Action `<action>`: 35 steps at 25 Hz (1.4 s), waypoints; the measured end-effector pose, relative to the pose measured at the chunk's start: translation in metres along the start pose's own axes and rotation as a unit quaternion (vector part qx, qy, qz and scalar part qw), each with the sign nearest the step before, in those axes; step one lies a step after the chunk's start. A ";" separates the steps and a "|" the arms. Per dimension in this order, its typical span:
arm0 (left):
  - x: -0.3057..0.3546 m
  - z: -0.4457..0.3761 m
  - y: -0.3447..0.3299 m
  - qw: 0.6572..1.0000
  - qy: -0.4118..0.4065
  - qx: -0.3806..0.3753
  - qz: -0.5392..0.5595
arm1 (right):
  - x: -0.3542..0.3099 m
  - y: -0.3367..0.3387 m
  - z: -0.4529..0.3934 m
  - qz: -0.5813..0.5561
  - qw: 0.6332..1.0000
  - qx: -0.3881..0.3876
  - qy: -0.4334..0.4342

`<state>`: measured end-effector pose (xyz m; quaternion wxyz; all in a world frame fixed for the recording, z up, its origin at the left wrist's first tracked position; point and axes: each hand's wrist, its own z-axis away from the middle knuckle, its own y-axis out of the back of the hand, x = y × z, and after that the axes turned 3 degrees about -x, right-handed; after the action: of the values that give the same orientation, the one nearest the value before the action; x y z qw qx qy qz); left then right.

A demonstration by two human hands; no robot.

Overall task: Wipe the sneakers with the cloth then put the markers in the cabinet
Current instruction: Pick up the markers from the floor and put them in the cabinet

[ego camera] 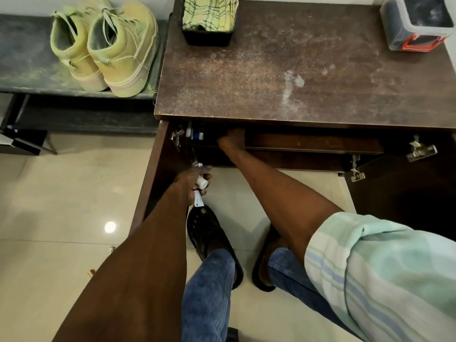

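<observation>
A pair of pale green sneakers (108,45) stands on the dark bench at the upper left. A yellow checked cloth (209,11) lies in a black tray on the brown cabinet top (296,77). Both cabinet doors stand open. My left hand (191,182) grips white markers (200,188) just in front of the open cabinet. Several more markers (195,133) stand upright inside on the upper shelf at the left. My right hand (232,140) reaches into that shelf beside them; its fingers are hidden under the cabinet top.
A clear plastic box with a red clip (417,23) sits at the cabinet top's back right. The left door (158,169) and right door (404,188) swing outward. My feet in black sandals (209,240) stand on the tiled floor below.
</observation>
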<state>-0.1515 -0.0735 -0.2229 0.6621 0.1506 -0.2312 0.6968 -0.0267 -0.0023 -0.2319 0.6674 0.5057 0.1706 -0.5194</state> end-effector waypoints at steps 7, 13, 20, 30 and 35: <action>0.010 0.016 0.004 0.996 0.016 -0.058 0.069 | 0.025 0.018 0.040 -0.220 0.973 -0.029 -0.063; 0.013 0.046 -0.002 0.985 0.012 -0.128 0.115 | 0.055 0.043 0.104 -0.299 0.945 -0.093 -0.094; 0.019 0.058 -0.014 0.992 0.013 -0.121 -0.012 | 0.041 0.054 0.110 -0.255 0.951 -0.161 -0.071; 0.017 0.038 -0.019 0.996 -0.022 -0.043 0.073 | 0.033 0.038 0.070 -0.248 0.966 -0.054 -0.042; 0.015 0.028 -0.017 0.996 -0.024 -0.045 0.067 | 0.006 0.031 0.025 0.008 0.998 -0.005 0.057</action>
<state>-0.1387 -0.0746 -0.1895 0.6146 0.1215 -0.2872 0.7246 -0.0045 -0.0279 -0.2102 0.6629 0.5327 0.2068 -0.4838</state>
